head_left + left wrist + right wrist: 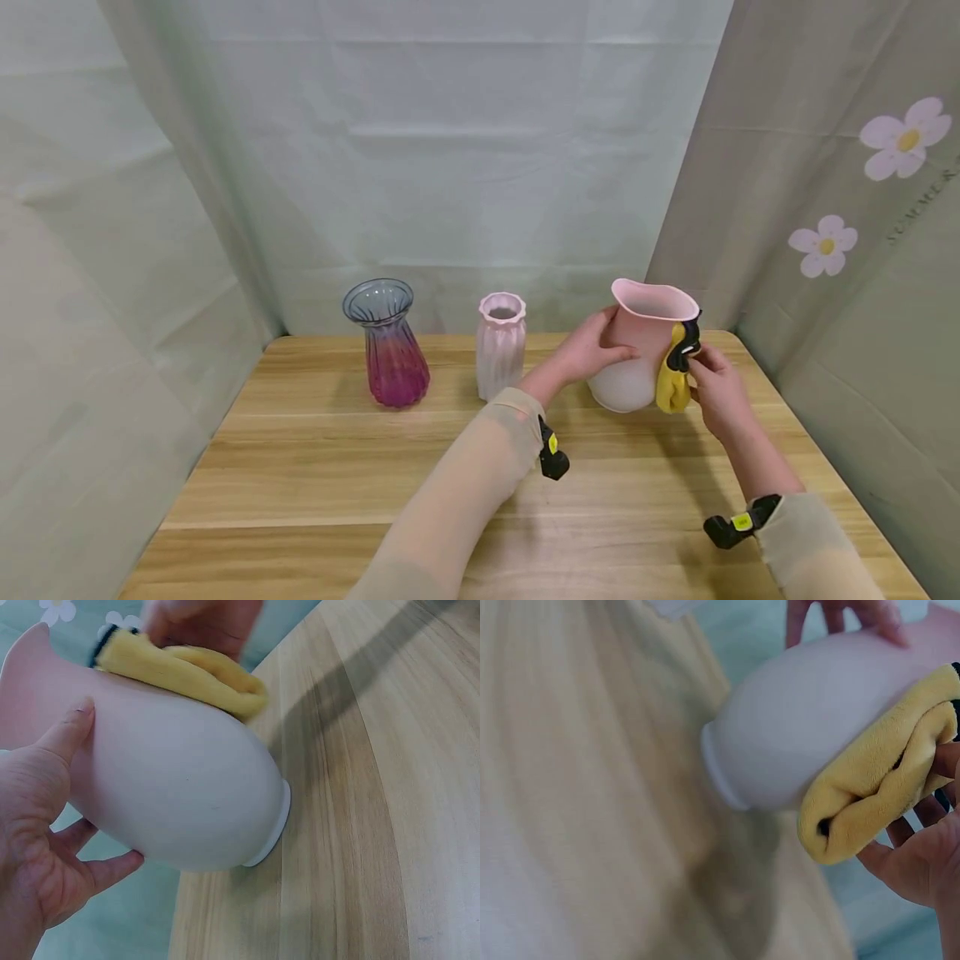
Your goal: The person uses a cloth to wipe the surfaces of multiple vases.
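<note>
A pink-and-white vase (637,367) with a wavy rim stands toward the back right of the wooden table. My left hand (588,346) holds it from the left, thumb across the front and fingers round the back, as the left wrist view shows. On the vase's right side, my right hand (718,387) grips a folded yellow cloth (672,383) with black parts and presses it to the wall. In the right wrist view, the fluffy cloth (877,776) lies along the vase's body (802,720), fingers and thumb curled on its outer folds.
Left of the held vase stands a small pale pink ribbed vase (501,350), close to my left forearm. Further left is a glass vase (396,358) fading from blue to magenta. Hanging curtains (480,167) enclose the table (315,492) at the back and sides.
</note>
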`<state>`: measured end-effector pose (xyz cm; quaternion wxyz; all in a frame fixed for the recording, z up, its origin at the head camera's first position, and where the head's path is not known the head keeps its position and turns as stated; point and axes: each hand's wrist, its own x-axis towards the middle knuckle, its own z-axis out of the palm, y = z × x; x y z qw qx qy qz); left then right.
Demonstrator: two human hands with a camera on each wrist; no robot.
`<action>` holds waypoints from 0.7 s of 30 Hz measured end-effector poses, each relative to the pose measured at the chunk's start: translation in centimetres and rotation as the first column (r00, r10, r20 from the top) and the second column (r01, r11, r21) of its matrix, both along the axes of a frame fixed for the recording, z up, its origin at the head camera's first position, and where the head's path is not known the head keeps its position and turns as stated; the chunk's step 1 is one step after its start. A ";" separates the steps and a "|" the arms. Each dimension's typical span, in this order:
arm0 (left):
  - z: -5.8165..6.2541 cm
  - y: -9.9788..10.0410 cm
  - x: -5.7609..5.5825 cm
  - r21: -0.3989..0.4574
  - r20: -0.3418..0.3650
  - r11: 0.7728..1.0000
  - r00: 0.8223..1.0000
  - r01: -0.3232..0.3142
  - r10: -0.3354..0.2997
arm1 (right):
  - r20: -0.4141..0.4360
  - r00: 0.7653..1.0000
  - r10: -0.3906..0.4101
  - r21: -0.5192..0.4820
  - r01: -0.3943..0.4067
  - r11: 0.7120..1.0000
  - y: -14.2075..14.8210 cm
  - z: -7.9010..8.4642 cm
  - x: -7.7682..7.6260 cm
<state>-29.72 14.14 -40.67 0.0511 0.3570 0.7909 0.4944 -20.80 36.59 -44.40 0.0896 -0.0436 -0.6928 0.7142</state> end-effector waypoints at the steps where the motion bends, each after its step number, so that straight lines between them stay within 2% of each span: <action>1: 0.0 0.0 0.0 0.001 0.005 1.000 1.000 0.002 -0.002 | 0.015 1.000 0.007 -0.030 -0.007 1.000 0.1 -0.7 0.1; 4: 0.0 0.0 0.0 0.005 0.026 1.000 1.000 0.004 -0.004 | 0.051 0.998 0.041 -0.166 -0.032 0.986 0.1 -2.7 0.3; 7: -0.1 0.1 0.0 0.009 0.045 1.000 0.999 0.007 -0.007 | 0.060 0.995 0.077 -0.310 -0.054 0.949 0.0 -4.3 0.4; 10: -0.2 0.1 0.0 0.008 0.055 1.000 0.998 0.008 -0.008 | 0.039 0.996 0.076 -0.385 -0.055 0.921 -0.3 -5.3 0.4; 14: -0.1 0.1 0.0 0.004 0.049 1.000 0.999 0.002 -0.003 | 0.029 0.999 0.029 -0.386 -0.015 0.923 -0.6 -5.5 0.3; 21: -0.1 0.0 0.1 0.013 0.046 1.000 0.999 0.008 -0.009 | 0.047 0.999 -0.017 -0.353 0.033 0.935 -1.0 -3.9 0.2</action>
